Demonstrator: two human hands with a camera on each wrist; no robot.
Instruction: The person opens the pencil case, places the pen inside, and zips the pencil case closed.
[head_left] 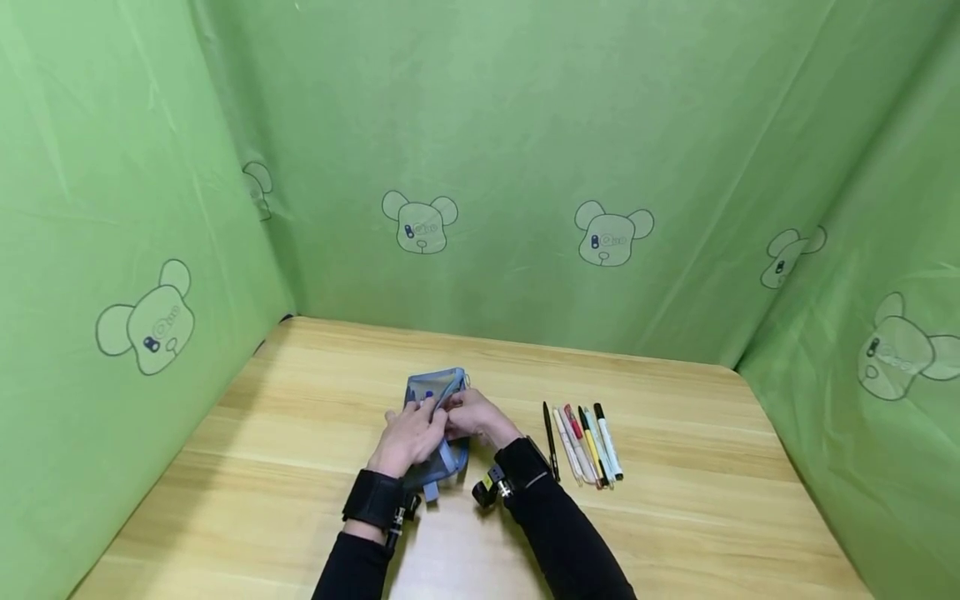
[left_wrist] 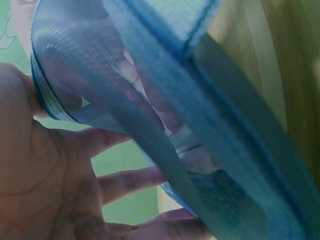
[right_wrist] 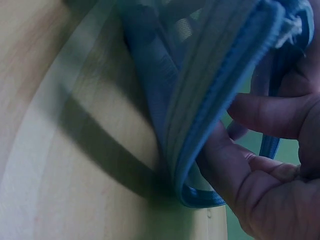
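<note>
A blue mesh pencil case [head_left: 435,385] with a zipper lies on the table between both hands. Dark blue bits show through its mesh near the top. My left hand [head_left: 408,435] rests on its left part; in the left wrist view the fingers [left_wrist: 132,181] stretch out straight and spread, passing behind the mesh. My right hand [head_left: 476,417] is at the right side. In the right wrist view its thumb and curled fingers [right_wrist: 270,115] grip the zippered edge [right_wrist: 225,95], with fingertips partly hidden behind it. I cannot tell whether a pen is among them.
Right of the pencil case, several pens lie side by side, among them a black pen [head_left: 551,442], a red-capped pen [head_left: 573,422] and a white marker with black ends [head_left: 608,442]. The wooden table [head_left: 712,500] meets green curtains [head_left: 517,167] at the back and sides.
</note>
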